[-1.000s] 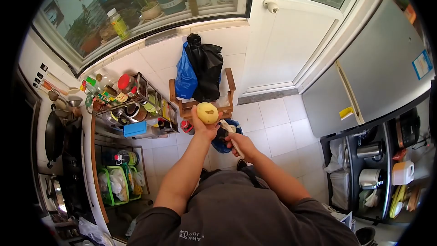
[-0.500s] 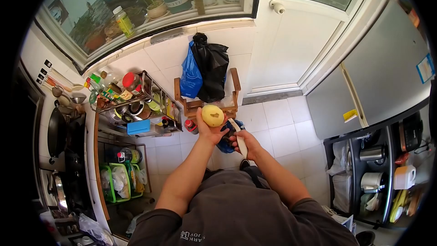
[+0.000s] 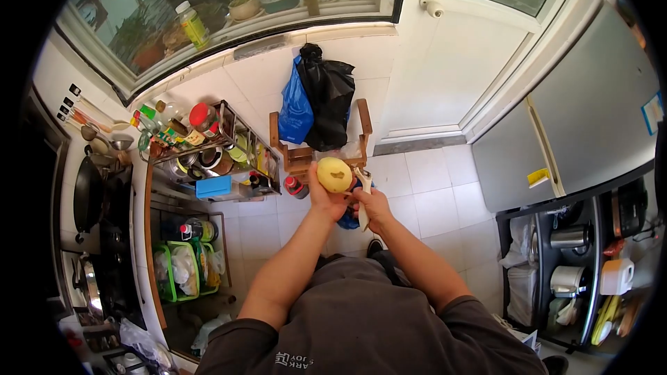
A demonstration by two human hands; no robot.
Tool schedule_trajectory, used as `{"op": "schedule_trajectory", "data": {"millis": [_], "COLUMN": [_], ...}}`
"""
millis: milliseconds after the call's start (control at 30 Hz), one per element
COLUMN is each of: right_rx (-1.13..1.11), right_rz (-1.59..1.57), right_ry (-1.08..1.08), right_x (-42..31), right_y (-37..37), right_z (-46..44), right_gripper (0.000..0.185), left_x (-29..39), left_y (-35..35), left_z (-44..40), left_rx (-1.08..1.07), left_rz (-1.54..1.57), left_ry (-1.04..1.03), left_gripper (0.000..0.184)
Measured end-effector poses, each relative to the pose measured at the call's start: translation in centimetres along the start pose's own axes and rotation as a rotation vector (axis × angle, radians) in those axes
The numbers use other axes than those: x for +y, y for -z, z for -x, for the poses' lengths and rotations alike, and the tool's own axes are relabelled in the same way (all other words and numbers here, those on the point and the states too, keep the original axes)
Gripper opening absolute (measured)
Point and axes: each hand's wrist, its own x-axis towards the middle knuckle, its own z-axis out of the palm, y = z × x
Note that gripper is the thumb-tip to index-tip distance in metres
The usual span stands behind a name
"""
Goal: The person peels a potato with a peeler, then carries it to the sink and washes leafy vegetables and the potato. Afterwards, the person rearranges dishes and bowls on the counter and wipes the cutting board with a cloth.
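Observation:
My left hand is wrapped round a mostly peeled, pale yellow potato. A small brown patch of skin shows on its upper side. My right hand grips a white-handled peeler, its head pointing up and away from me, just right of the potato. The two hands are close together, and I cannot tell whether the fingers touch. Beneath them, a blue bag is partly hidden by my hands.
A wooden chair with black and blue bags stands ahead against the wall. To the left is a rack of bottles and jars; a red-capped bottle stands on the floor. The fridge and a shelf unit flank the right.
My right hand has turned the peeler more upright and moved it closer to the potato. The left hand and the potato have shifted slightly right, with the potato turned a little.

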Motion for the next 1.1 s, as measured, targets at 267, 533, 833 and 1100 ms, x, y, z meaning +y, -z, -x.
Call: {"op": "schedule_trajectory", "data": {"millis": [267, 533, 833, 1100], "right_rx": [0.076, 0.184, 0.304, 0.113], "right_rz": [0.217, 0.533, 1.103, 0.987], "right_ry": [0.130, 0.224, 0.518, -0.088], "right_x": [0.5, 0.1, -1.0, -1.0], "right_y": [1.7, 1.1, 0.9, 4.0], "right_z": [-1.4, -1.6, -0.5, -0.9], "right_gripper": [0.017, 0.025, 0.039, 0.030], "left_x": [1.8, 1.6, 1.6, 3.2], "left_y": [0.4, 1.0, 2.0, 2.9], "left_z": [0.6, 1.3, 1.9, 1.9], "left_rx": [0.139, 0.145, -0.032, -0.019], "left_rz": [0.088, 0.008, 0.055, 0.063], "left_ry": [0.051, 0.106, 0.140, 0.061], "left_gripper": [0.069, 0.069, 0.066, 0.063]}}
